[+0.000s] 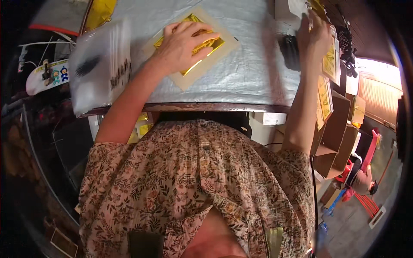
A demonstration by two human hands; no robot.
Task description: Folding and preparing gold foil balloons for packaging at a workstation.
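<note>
Gold foil (218,44), shiny and square, lies turned cornerwise on a pale sheet (232,45) near the middle of a silver-covered counter (254,73). The left hand (187,43) rests palm down over the foil, fingers slightly spread, covering much of it; gold shows around the hand and between its fingers.

Toward the counter's right side, the right hand (316,32) reaches forward, its fingers bent beside some gold material at the far edge. Whether it grips anything, I cannot tell. Just left of its wrist sits a dark object (291,51), with a white box (288,9) behind.

On the counter's left lies clear plastic (97,71) with black marks, and beyond it a yellow-gold piece (100,13). Gold-patterned packets (325,101) stand along the right edge, above an open carton (337,129).

Nearest the viewer is the wearer's floral shirt (189,172). Far right, another person (363,178) is in the background.
</note>
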